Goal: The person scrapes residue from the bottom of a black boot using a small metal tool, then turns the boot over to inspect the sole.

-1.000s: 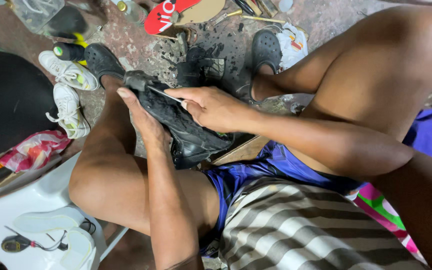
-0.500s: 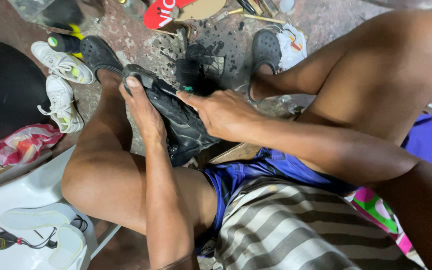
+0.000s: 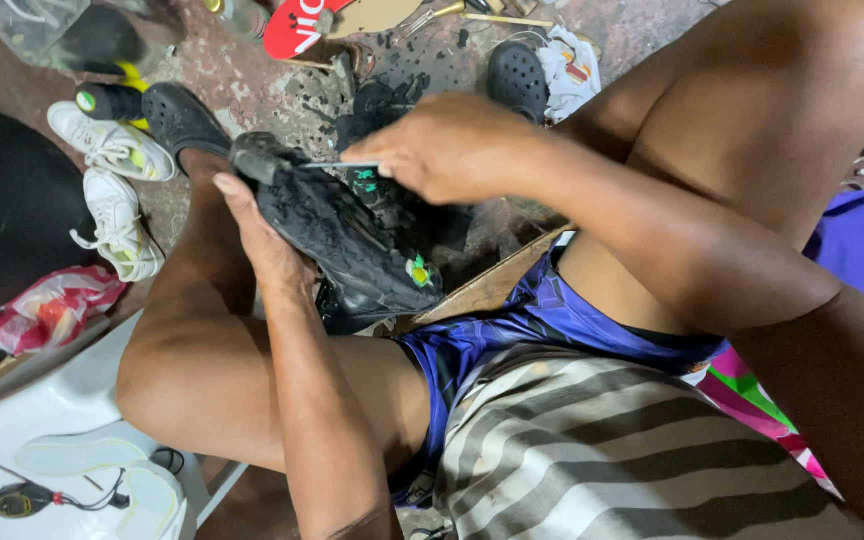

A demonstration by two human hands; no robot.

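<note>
My left hand (image 3: 267,240) grips the worn black leather shoe (image 3: 342,240) against my knee; my right hand (image 3: 452,150) pinches a thin metal tool (image 3: 337,166). A slip on the sole could likely stab my left fingers.

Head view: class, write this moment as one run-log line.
left hand: grips black shoe from below | right hand: holds thin metal tool against shoe | white sneakers: on floor beside
</note>
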